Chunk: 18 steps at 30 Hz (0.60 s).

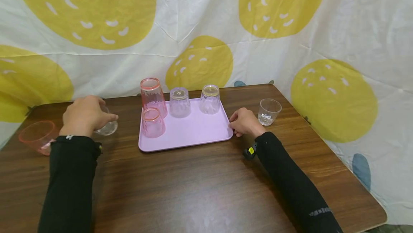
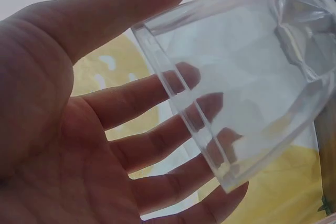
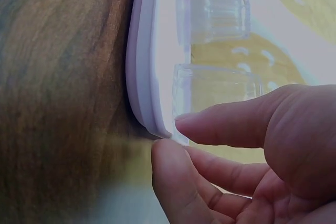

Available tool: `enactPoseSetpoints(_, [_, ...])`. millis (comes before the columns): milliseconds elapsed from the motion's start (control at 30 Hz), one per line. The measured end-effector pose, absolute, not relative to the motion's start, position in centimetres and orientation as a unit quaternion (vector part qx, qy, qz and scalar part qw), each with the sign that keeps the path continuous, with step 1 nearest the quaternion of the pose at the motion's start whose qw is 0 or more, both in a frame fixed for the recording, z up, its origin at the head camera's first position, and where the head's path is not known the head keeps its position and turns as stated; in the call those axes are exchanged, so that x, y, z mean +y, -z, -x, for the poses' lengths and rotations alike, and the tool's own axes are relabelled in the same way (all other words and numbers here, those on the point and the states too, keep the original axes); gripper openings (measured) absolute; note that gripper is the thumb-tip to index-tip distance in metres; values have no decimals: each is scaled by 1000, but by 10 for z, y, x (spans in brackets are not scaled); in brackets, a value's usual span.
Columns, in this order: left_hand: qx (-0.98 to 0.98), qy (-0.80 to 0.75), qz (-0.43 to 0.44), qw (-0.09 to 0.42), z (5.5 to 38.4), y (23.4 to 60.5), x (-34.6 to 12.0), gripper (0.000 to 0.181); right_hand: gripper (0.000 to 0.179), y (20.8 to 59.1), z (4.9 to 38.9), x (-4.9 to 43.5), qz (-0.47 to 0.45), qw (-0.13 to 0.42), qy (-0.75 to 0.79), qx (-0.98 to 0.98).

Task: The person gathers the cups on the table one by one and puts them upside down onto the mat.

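My left hand (image 1: pixel 84 115) reaches down over a clear drinking glass (image 1: pixel 108 128) at the left of the table. In the left wrist view, thumb and fingers span the rim end of that clear glass (image 2: pixel 247 77), its base pointing away from the palm. My right hand (image 1: pixel 246 121) pinches the right edge of a lilac tray (image 1: pixel 193 131) between thumb and fingers; the right wrist view shows this at the tray's corner (image 3: pixel 152 98). On the tray stand a tall pink glass (image 1: pixel 155 98), a short pink glass (image 1: pixel 153 125), a pale purple glass (image 1: pixel 180 104) and a clear glass (image 1: pixel 210 101), apparently upside down.
Right of the right hand stands another clear glass (image 1: pixel 269 113), mouth up. A wide pink glass (image 1: pixel 38 136) is at the far left, partly behind the left forearm. A patterned cloth (image 1: pixel 264 57) hangs behind the wooden table (image 1: pixel 180 190).
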<state>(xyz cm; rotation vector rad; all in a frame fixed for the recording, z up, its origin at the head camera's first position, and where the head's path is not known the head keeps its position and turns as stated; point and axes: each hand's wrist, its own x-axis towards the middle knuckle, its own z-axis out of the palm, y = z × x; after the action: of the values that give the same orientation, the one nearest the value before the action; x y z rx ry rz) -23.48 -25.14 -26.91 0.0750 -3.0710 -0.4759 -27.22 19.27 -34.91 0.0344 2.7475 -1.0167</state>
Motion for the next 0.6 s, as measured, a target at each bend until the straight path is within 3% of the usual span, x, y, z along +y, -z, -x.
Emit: enactPoseSetpoints(600, [-977,205,40,52,235,260,-248,74,21,343,271,190,-15,78,306,949])
